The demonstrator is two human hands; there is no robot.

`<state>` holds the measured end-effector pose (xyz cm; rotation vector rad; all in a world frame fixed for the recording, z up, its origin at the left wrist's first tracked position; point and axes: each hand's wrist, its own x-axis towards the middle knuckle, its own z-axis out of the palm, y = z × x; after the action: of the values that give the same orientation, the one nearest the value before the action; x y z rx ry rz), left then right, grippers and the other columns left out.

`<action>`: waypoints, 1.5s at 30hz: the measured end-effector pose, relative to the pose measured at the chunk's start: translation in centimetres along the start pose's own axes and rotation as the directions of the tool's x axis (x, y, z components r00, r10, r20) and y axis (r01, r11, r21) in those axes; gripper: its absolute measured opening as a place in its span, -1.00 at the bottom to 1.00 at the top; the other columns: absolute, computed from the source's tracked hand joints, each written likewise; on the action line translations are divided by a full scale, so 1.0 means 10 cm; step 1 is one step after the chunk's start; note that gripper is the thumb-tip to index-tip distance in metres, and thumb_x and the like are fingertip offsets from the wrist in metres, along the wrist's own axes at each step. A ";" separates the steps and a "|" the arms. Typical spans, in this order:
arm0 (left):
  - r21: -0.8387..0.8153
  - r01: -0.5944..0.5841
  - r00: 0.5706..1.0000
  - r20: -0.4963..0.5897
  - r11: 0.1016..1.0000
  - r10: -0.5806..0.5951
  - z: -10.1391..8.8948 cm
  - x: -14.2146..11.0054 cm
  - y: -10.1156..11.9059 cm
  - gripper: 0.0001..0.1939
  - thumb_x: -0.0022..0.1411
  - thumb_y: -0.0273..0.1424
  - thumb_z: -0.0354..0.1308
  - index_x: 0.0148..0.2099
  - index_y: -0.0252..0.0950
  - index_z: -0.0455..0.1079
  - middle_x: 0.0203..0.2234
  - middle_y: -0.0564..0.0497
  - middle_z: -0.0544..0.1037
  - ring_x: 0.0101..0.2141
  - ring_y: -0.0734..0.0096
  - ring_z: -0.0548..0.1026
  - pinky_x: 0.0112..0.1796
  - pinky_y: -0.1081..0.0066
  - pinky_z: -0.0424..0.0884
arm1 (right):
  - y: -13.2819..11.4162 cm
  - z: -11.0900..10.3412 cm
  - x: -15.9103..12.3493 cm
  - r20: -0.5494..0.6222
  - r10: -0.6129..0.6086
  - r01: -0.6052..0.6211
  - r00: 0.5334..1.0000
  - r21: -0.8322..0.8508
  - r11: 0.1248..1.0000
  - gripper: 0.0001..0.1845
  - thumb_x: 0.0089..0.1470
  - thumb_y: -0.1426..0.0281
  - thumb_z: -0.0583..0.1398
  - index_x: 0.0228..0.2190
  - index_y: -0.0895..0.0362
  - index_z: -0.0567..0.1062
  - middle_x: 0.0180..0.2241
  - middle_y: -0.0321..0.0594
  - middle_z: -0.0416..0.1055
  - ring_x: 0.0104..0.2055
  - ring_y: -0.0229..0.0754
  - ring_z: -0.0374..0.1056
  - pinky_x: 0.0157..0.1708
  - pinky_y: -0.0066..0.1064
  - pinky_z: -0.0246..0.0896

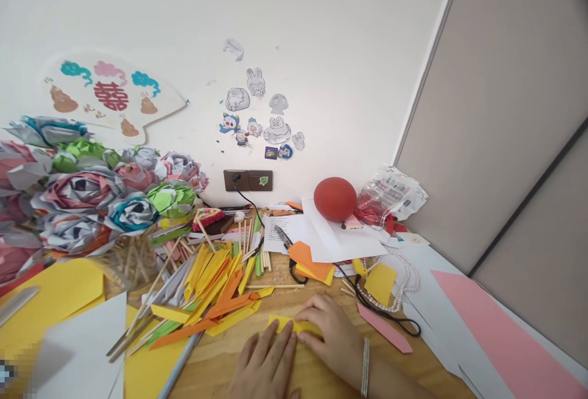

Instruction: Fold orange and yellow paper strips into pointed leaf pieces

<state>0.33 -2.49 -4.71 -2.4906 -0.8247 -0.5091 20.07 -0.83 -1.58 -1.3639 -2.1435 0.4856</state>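
A small folded piece of yellow paper [275,320] lies on the wooden table [215,353] in front of me. My left hand [266,362] rests flat with its fingers stretched out, the fingertips pressing on the paper's left part. From the right, my right hand [334,339], with a silvery bracelet at the wrist, has its fingers bent and gripping the paper's right end. Part of the paper is hidden under the fingers. To the left is a heap of folded yellow and orange paper strips [215,282]. A pink paper strip [384,328] lies right of my right hand.
Paper flowers [82,187] on sticks crowd the left. Behind my hands are scissors [283,236], orange paper [309,258] and a red balloon [335,199]. A black cord [390,313] and bead string [416,279] lie right, near large pink paper [496,319]. A wall socket [248,180] is behind.
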 end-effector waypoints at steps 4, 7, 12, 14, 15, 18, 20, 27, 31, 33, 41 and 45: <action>-0.011 0.028 1.000 -0.003 1.000 -0.028 -0.01 -0.01 0.01 -0.43 0.19 -0.18 0.05 0.22 -0.22 0.15 0.07 0.03 0.39 0.02 0.21 0.36 -0.07 0.39 0.23 | 0.00 0.00 0.01 0.019 0.018 -0.017 1.000 -0.020 1.000 -0.75 -0.03 0.52 0.25 -0.24 0.12 0.51 -0.24 -0.21 0.37 -0.15 -0.15 0.26 -0.13 -0.34 0.14; -0.026 0.036 0.999 -0.020 0.999 -0.036 -0.01 -0.01 0.01 -0.41 0.19 -0.18 0.04 0.24 -0.21 0.10 0.08 0.02 0.38 0.03 0.22 0.35 -0.06 0.39 0.23 | 0.00 0.00 0.01 0.025 0.012 -0.011 1.000 -0.027 1.000 -0.76 -0.02 0.51 0.26 -0.24 0.11 0.51 -0.24 -0.22 0.38 -0.15 -0.16 0.26 -0.13 -0.35 0.13; -0.043 0.048 0.998 -0.025 0.998 -0.049 -0.02 -0.01 0.01 -0.42 0.22 -0.19 0.01 0.26 -0.19 0.08 0.08 0.02 0.38 0.04 0.23 0.34 -0.05 0.40 0.22 | 0.01 0.00 0.02 0.022 0.003 -0.003 1.000 -0.026 1.000 -0.79 0.00 0.51 0.24 -0.25 0.11 0.51 -0.24 -0.21 0.38 -0.15 -0.14 0.26 -0.13 -0.35 0.14; -0.044 0.045 0.999 -0.025 0.998 -0.046 -0.02 0.00 0.02 -0.43 0.22 -0.21 0.00 0.25 -0.21 0.08 0.08 0.02 0.39 0.04 0.24 0.33 -0.05 0.40 0.22 | 0.01 -0.01 0.02 0.022 -0.007 0.007 1.000 -0.033 0.999 -0.79 0.01 0.51 0.23 -0.24 0.11 0.51 -0.23 -0.20 0.38 -0.15 -0.14 0.25 -0.13 -0.34 0.13; -0.040 0.041 0.999 -0.025 0.998 -0.042 -0.03 0.01 0.02 -0.43 0.23 -0.20 0.00 0.25 -0.22 0.09 0.07 0.01 0.39 0.04 0.23 0.33 -0.05 0.40 0.22 | 0.01 0.00 0.01 0.021 -0.015 0.015 1.000 -0.037 0.999 -0.79 0.02 0.52 0.23 -0.24 0.11 0.51 -0.23 -0.20 0.38 -0.15 -0.14 0.25 -0.13 -0.34 0.13; -0.021 0.025 1.000 -0.005 0.999 -0.025 -0.05 0.02 0.02 -0.42 0.21 -0.17 0.01 0.23 -0.24 0.13 0.07 0.01 0.39 0.03 0.20 0.34 -0.06 0.38 0.23 | -0.01 0.01 0.01 0.000 -0.024 0.024 1.000 -0.044 0.999 -0.79 0.02 0.52 0.21 -0.24 0.11 0.50 -0.24 -0.21 0.37 -0.16 -0.15 0.24 -0.14 -0.34 0.12; -0.025 0.026 1.000 0.014 0.999 -0.026 -0.06 0.03 0.01 -0.43 0.21 -0.17 0.02 0.23 -0.23 0.14 0.08 0.02 0.39 0.03 0.19 0.35 -0.07 0.37 0.24 | -0.02 0.03 0.01 -0.022 -0.009 0.007 1.000 -0.053 0.999 -0.83 0.02 0.50 0.22 -0.28 0.11 0.50 -0.26 -0.22 0.36 -0.17 -0.15 0.23 -0.16 -0.33 0.11; -0.017 0.008 1.000 0.024 1.000 -0.008 -0.05 0.03 -0.01 -0.44 0.21 -0.13 0.03 0.20 -0.24 0.20 0.06 0.00 0.40 0.01 0.17 0.38 -0.09 0.35 0.27 | -0.01 0.02 0.02 -0.026 0.080 -0.081 0.996 -0.074 0.994 -0.81 -0.03 0.46 0.25 -0.29 0.06 0.49 -0.25 -0.25 0.34 -0.15 -0.14 0.23 -0.15 -0.33 0.07; -0.070 0.030 1.000 0.005 0.997 -0.030 -0.03 0.01 -0.03 -0.44 0.24 -0.12 -0.01 0.22 -0.22 0.15 0.07 -0.02 0.39 0.02 0.21 0.38 -0.08 0.39 0.27 | 0.06 -0.16 0.00 0.052 0.151 -0.147 0.987 -0.081 0.986 -0.69 -0.14 0.41 0.31 -0.25 0.03 0.49 -0.22 -0.25 0.34 -0.11 -0.09 0.22 -0.11 -0.30 0.05; -0.113 0.046 0.999 0.030 0.993 -0.043 -0.05 0.01 -0.06 -0.44 0.25 -0.10 -0.02 0.23 -0.19 0.14 0.08 -0.01 0.38 0.02 0.25 0.39 -0.08 0.42 0.29 | 0.10 -0.25 -0.01 0.084 0.168 -0.162 0.982 -0.072 0.984 -0.63 -0.18 0.38 0.33 -0.22 0.01 0.48 -0.21 -0.26 0.35 -0.10 -0.08 0.22 -0.09 -0.28 0.03; -0.172 0.209 0.971 0.151 0.963 -0.184 -0.18 0.02 -0.41 -0.69 0.25 -0.19 0.03 0.00 -0.08 0.41 -0.05 0.10 0.49 -0.06 0.19 0.47 -0.12 0.25 0.40 | 0.15 -0.35 -0.01 0.136 0.176 -0.175 0.975 -0.026 0.984 -0.56 -0.23 0.35 0.36 -0.21 0.01 0.48 -0.21 -0.26 0.36 -0.12 -0.10 0.23 -0.11 -0.30 0.02; -0.085 0.192 0.981 -0.001 0.978 -0.193 -0.13 0.01 -0.49 -0.74 0.22 -0.26 0.04 -0.09 -0.16 0.46 -0.17 0.06 0.58 -0.16 0.16 0.52 -0.17 0.21 0.42 | 0.17 -0.32 0.01 0.106 0.171 -0.171 0.979 -0.015 0.985 -0.60 -0.25 0.36 0.38 -0.26 0.01 0.49 -0.26 -0.29 0.36 -0.15 -0.11 0.24 -0.15 -0.33 0.03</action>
<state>-2.96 0.37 -2.06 -2.4947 -1.0685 -0.6336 23.24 0.03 -0.06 -1.5664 -2.1223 0.6328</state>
